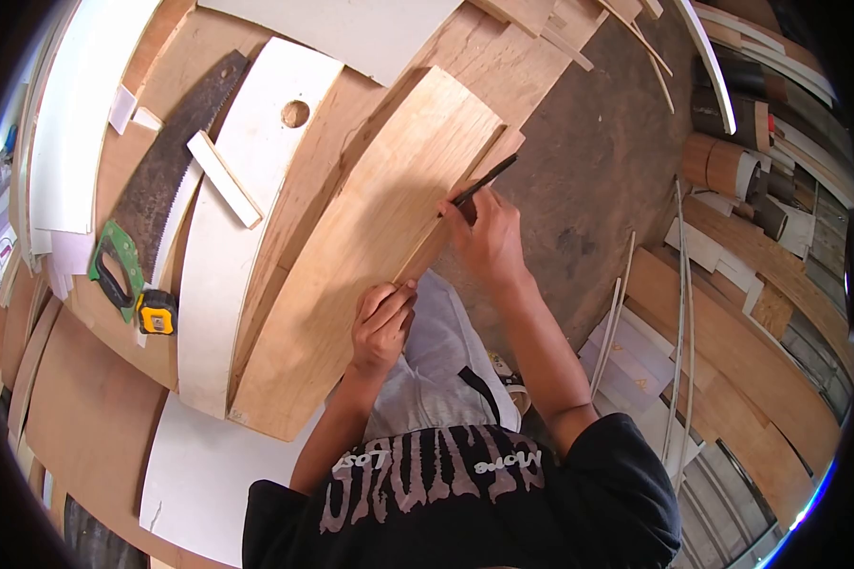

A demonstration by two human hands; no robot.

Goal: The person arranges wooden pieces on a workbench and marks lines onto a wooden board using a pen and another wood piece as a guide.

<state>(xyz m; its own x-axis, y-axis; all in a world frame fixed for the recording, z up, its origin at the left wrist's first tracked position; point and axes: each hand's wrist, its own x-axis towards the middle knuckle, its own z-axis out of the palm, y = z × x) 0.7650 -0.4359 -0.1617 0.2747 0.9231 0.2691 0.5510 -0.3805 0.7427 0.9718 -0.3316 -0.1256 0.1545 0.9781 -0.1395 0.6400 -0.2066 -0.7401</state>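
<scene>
A pale wooden board (375, 190) lies lengthwise in front of me on the work surface. My right hand (487, 232) pinches a slim black pencil (489, 178) over the board's right edge. The pencil's upper end points up and to the right; its tip is hidden by my fingers. Lower along that same edge, my left hand (384, 324) has curled fingers gripping the board, with the thumb and forefinger at its rim.
Left of the board are a white panel (247, 228) with a round hole, a small white strip (225, 180), a green-handled handsaw (166, 161) and a yellow tape measure (157, 313). Wood offcuts and long panels (731, 351) lie on the floor at right.
</scene>
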